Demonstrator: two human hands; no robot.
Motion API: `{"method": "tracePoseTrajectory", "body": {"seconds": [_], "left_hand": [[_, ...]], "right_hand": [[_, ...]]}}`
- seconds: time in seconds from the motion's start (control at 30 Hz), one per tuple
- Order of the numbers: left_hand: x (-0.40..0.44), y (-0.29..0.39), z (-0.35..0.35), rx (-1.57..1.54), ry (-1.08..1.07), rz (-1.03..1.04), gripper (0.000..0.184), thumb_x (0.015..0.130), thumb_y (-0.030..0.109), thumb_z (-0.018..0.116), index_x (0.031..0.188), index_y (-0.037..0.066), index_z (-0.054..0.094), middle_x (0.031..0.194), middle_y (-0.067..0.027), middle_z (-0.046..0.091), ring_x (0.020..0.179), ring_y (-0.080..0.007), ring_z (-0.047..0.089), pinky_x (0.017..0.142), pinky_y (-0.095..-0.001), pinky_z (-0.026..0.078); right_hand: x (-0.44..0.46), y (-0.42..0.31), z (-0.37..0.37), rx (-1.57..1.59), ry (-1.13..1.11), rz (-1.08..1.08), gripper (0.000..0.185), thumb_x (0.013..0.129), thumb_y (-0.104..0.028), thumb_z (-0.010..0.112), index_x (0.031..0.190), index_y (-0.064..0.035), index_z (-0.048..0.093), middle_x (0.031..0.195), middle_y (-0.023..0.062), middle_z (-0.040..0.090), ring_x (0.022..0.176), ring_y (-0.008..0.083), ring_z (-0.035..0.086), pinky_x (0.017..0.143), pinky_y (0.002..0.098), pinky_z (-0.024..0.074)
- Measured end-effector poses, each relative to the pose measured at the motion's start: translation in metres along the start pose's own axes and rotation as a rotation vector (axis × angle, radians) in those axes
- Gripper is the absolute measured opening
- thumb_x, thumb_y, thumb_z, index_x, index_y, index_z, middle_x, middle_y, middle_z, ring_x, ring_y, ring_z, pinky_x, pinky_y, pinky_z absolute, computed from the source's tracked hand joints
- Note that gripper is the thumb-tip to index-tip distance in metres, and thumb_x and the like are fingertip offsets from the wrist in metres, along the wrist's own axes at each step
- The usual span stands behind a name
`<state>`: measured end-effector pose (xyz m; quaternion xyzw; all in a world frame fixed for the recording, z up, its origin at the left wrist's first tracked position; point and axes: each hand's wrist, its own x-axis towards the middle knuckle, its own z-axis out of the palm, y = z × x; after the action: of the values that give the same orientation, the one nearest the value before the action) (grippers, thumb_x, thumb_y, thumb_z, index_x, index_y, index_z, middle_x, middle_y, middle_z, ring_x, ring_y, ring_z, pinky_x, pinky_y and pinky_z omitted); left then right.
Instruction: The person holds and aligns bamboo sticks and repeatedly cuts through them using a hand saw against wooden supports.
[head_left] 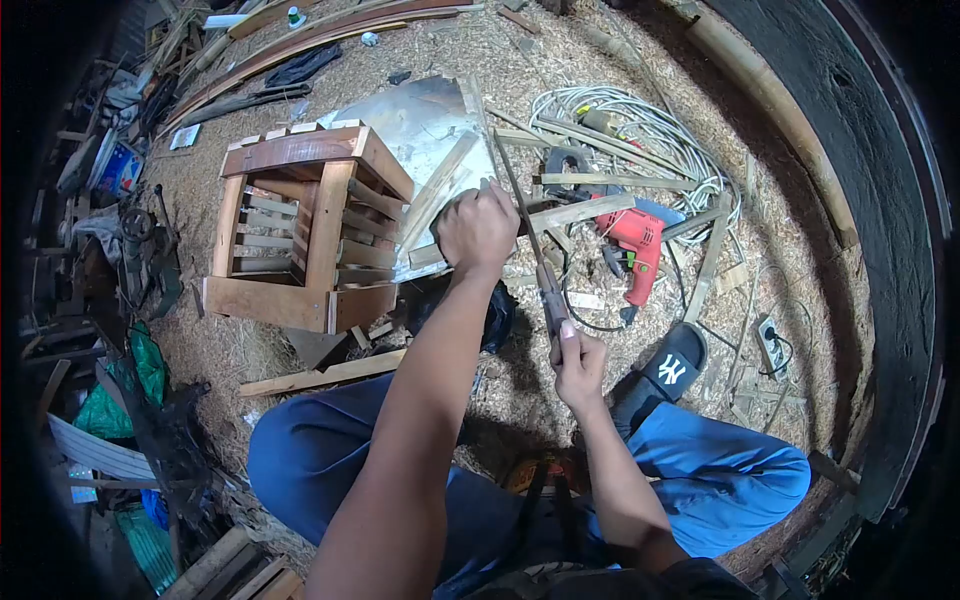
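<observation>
Shaving-strewn ground (440, 55) surrounds the slatted wooden frame (328, 230). Right of it, your left hand (480, 230) is closed over a wooden strip (583, 211), apparently pinning it steady; farther right, your right hand (579, 370) grips the long-bladed tool (548, 284) by its handle (554, 310), thumb on top, likely for control.

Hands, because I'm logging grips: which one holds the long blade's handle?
The right hand, closed around the handle; the left hand is farther forward, beside the blade.

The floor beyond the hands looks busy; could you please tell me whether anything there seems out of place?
The pale cable lies in loose, overlapping loops near the red power drill, with wooden strips lying among them; that looks untidy.
</observation>
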<state>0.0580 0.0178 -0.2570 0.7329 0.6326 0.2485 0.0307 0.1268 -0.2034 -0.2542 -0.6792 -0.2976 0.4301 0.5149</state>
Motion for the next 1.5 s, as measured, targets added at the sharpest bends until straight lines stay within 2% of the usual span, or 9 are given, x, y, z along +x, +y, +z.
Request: {"method": "tracePoseTrajectory", "body": {"seconds": [0.3, 0.43, 0.6, 0.7, 0.83, 1.07, 1.27, 1.4, 1.5], "left_hand": [[0.000, -0.003, 0.003, -0.010, 0.021, 0.040, 0.045, 0.096, 0.026, 0.055, 0.063, 0.000, 0.071, 0.068, -0.0214, 0.069, 0.060, -0.0403, 0.068, 0.061, -0.0489, 0.057], [-0.002, -0.002, 0.004, -0.001, 0.046, 0.022, 0.045, 0.096, 0.027, 0.056, 0.063, 0.001, 0.071, 0.068, -0.0216, 0.069, 0.060, -0.0401, 0.068, 0.061, -0.0494, 0.056], [0.000, 0.001, 0.001, 0.008, 0.003, 0.006, 0.044, 0.096, 0.027, 0.055, 0.065, 0.001, 0.072, 0.069, -0.0219, 0.069, 0.062, -0.0407, 0.069, 0.063, -0.0499, 0.056], [0.000, 0.001, -0.001, -0.020, -0.023, -0.003, 0.044, 0.096, 0.027, 0.055, 0.066, 0.000, 0.072, 0.070, -0.0221, 0.070, 0.063, -0.0410, 0.069, 0.064, -0.0503, 0.056], [0.000, 0.000, -0.003, -0.010, -0.038, -0.013, 0.044, 0.096, 0.026, 0.055, 0.065, 0.000, 0.072, 0.069, -0.0225, 0.069, 0.063, -0.0414, 0.069, 0.063, -0.0506, 0.057], [0.004, 0.002, -0.004, -0.029, -0.002, -0.006, 0.044, 0.096, 0.025, 0.054, 0.063, 0.000, 0.071, 0.065, -0.0230, 0.068, 0.058, -0.0416, 0.068, 0.061, -0.0506, 0.057], [0.002, 0.001, -0.002, -0.018, -0.009, -0.003, 0.046, 0.096, 0.025, 0.054, 0.063, -0.001, 0.071, 0.066, -0.0243, 0.068, 0.059, -0.0422, 0.068, 0.061, -0.0511, 0.056], [0.003, 0.002, -0.002, 0.009, -0.049, -0.014, 0.045, 0.097, 0.025, 0.053, 0.065, 0.000, 0.072, 0.067, -0.0247, 0.068, 0.061, -0.0424, 0.068, 0.063, -0.0512, 0.056], [0.001, 0.001, -0.003, -0.036, -0.029, -0.008, 0.045, 0.098, 0.026, 0.052, 0.067, 0.000, 0.073, 0.069, -0.0249, 0.069, 0.063, -0.0425, 0.069, 0.065, -0.0510, 0.057]], "right_hand": [[-0.015, 0.003, -0.012, -0.174, 0.007, 0.029, 0.067, 0.110, -0.043, 0.038, 0.055, -0.0069, 0.049, 0.049, -0.0010, 0.044, 0.044, 0.0101, 0.039, 0.046, 0.0309, 0.0297], [0.008, -0.003, 0.004, -0.118, 0.023, 0.015, 0.067, 0.110, -0.042, 0.039, 0.055, -0.0058, 0.050, 0.048, -0.0013, 0.042, 0.045, 0.0110, 0.037, 0.047, 0.0324, 0.0304], [-0.044, 0.012, -0.026, 0.015, -0.030, 0.087, 0.065, 0.110, -0.039, 0.040, 0.053, -0.0083, 0.045, 0.048, -0.0019, 0.041, 0.044, 0.0098, 0.036, 0.046, 0.0308, 0.0271], [-0.017, 0.015, -0.015, -0.155, 0.001, 0.052, 0.067, 0.110, -0.040, 0.039, 0.052, -0.0086, 0.044, 0.048, -0.0014, 0.041, 0.044, 0.0102, 0.035, 0.046, 0.0313, 0.0273], [0.022, -0.010, 0.008, -0.013, 0.019, 0.091, 0.070, 0.110, -0.043, 0.037, 0.051, -0.0057, 0.044, 0.047, 0.0002, 0.042, 0.043, 0.0120, 0.037, 0.046, 0.0325, 0.0281], [-0.051, 0.008, -0.025, -0.123, -0.004, 0.122, 0.069, 0.110, -0.040, 0.038, 0.050, -0.0057, 0.043, 0.046, 0.0003, 0.041, 0.041, 0.0122, 0.036, 0.044, 0.0335, 0.0269], [0.020, -0.020, 0.009, -0.074, 0.018, 0.062, 0.066, 0.110, -0.035, 0.043, 0.053, -0.0032, 0.048, 0.048, -0.0013, 0.045, 0.044, 0.0102, 0.039, 0.044, 0.0328, 0.0293], [-0.033, -0.015, -0.020, -0.053, -0.065, 0.184, 0.066, 0.110, -0.036, 0.043, 0.053, -0.0035, 0.050, 0.049, -0.0009, 0.045, 0.046, 0.0089, 0.041, 0.045, 0.0323, 0.0305], [-0.038, -0.004, -0.026, -0.078, -0.042, 0.116, 0.066, 0.110, -0.036, 0.043, 0.053, -0.0030, 0.049, 0.048, -0.0003, 0.045, 0.044, 0.0111, 0.041, 0.045, 0.0333, 0.0312]]}}
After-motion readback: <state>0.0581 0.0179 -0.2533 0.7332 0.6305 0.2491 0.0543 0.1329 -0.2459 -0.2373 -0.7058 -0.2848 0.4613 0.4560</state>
